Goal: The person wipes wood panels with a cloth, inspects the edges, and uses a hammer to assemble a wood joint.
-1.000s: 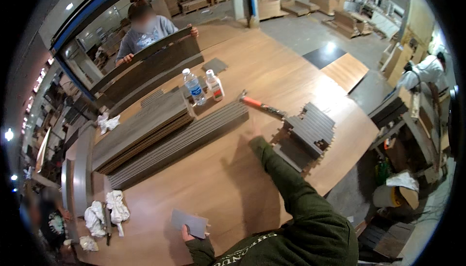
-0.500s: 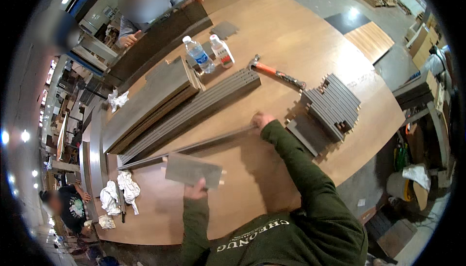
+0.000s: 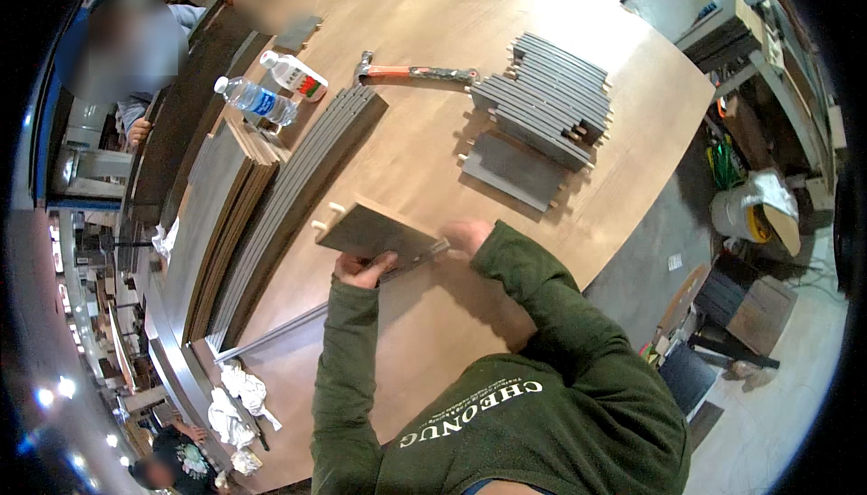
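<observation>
My left hand (image 3: 364, 269) grips a short grey board (image 3: 384, 229), thumb on its face. Pale wooden dowels stick out of the board's far-left end. Beneath the board, a long thin grey rail (image 3: 302, 317) runs from the table's left side toward my right hand (image 3: 465, 237). That hand is closed around the rail's near end, its fingers slightly blurred. The board's right end meets the rail's tip there; whether a dowel sits in it is hidden. To the right lies a stack of similar grey boards with dowels (image 3: 542, 98), one separate board (image 3: 513, 170) in front.
A hammer (image 3: 415, 72) lies beyond my hands. Long grey rails (image 3: 298, 215) and panels (image 3: 217, 215) are stacked left, with two bottles (image 3: 257, 100) behind. White rags (image 3: 237, 405) lie at the lower left. One person holds a dark panel (image 3: 185, 88); another (image 3: 176, 454) stands lower left.
My left hand has brought the short board up and right, tilting it against the rail's end by my right hand. The view has turned and shifted, moving the stacks across the picture.
</observation>
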{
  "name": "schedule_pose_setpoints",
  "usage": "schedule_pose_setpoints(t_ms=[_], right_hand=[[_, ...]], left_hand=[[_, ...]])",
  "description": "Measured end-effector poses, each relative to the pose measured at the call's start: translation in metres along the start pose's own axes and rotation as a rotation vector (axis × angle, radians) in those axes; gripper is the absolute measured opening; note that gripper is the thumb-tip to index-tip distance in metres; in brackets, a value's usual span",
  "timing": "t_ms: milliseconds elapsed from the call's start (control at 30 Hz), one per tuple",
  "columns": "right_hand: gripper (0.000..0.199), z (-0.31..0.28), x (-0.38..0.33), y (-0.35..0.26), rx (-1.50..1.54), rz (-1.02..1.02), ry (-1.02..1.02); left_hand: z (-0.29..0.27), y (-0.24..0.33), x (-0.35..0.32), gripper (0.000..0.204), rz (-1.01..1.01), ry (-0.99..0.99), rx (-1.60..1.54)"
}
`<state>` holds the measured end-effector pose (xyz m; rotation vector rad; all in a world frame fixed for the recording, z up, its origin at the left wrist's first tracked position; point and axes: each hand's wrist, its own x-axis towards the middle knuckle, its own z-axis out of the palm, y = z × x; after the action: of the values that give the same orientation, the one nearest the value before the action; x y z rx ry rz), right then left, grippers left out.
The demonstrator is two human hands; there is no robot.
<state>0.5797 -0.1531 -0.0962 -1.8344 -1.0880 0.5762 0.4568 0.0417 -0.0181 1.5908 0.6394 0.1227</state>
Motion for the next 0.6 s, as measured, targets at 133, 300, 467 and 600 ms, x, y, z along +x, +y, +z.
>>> schedule_pose_setpoints(t_ms=[133,300,467,600], right_hand=[[0.034,-0.005,0.001,-0.006,0.048,0.032,-0.074],[0.035,-0.004,0.002,-0.001,0.09,-0.064,-0.042],[0.029,0.001,0.001,-0.001,0.116,-0.093,0.026],[0.03,0.009,0.008,0.007,-0.028,-0.111,0.059]], left_hand=[[0.005,0.003,-0.012,0.04,0.194,-0.034,0.023],[-0.006,-0.019,-0.015,0.039,0.483,-0.025,0.522],[0.01,-0.01,-0.016,0.036,0.629,-0.032,0.708],[-0.003,-0.034,0.002,0.031,0.638,-0.03,0.655]])
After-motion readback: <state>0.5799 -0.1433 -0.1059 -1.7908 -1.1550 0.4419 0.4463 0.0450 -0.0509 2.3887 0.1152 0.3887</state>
